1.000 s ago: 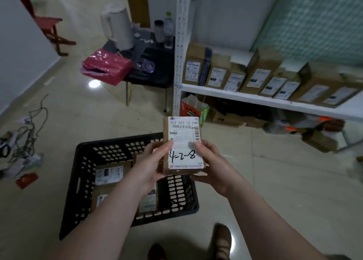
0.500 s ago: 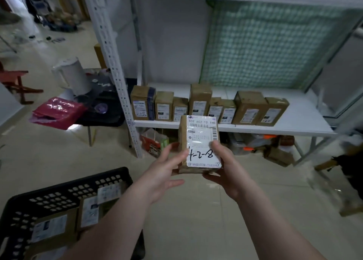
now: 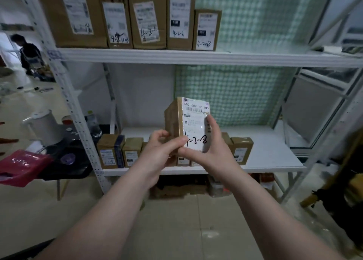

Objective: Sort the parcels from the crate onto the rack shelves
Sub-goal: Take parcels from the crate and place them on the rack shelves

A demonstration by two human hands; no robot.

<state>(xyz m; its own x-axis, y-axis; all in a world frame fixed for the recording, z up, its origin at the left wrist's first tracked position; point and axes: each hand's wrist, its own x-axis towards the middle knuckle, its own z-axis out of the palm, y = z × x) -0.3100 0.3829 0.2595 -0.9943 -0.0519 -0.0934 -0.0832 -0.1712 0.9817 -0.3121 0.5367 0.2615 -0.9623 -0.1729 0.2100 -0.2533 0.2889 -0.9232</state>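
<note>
I now face rack (image 3: 78, 122), crate gone from view. Parcel (image 3: 188, 126), marked 4-2-8, upright in mid-air before lower shelf (image 3: 275, 161); fingers of L hand (image 3: 159, 153) and R hand (image 3: 214, 153) pinch it. Likely dest.: upper shelf (image 3: 255, 58), 4-2 row.

Held parcel (image 3: 174, 118), printed top line of label: 502 602 12 1H5, above a barcode; the smaller print below is too blurred to read.
Held parcel, black marker at label foot: 4-2-8, first figure partly covered.
Second box (image 3: 115, 24) on upper shelf (image 3: 255, 57), marker: smudged, seems to end in 11.
Third box (image 3: 147, 20), marker: 4-2-, ending unclear.
Fourth box (image 3: 180, 18), marker: 4-2-11.
Fifth box (image 3: 206, 30), marker: 4-2-13.
First box (image 3: 74, 14) and lower-shelf boxes (image 3: 110, 151): white labels, print too blurred to read.
</note>
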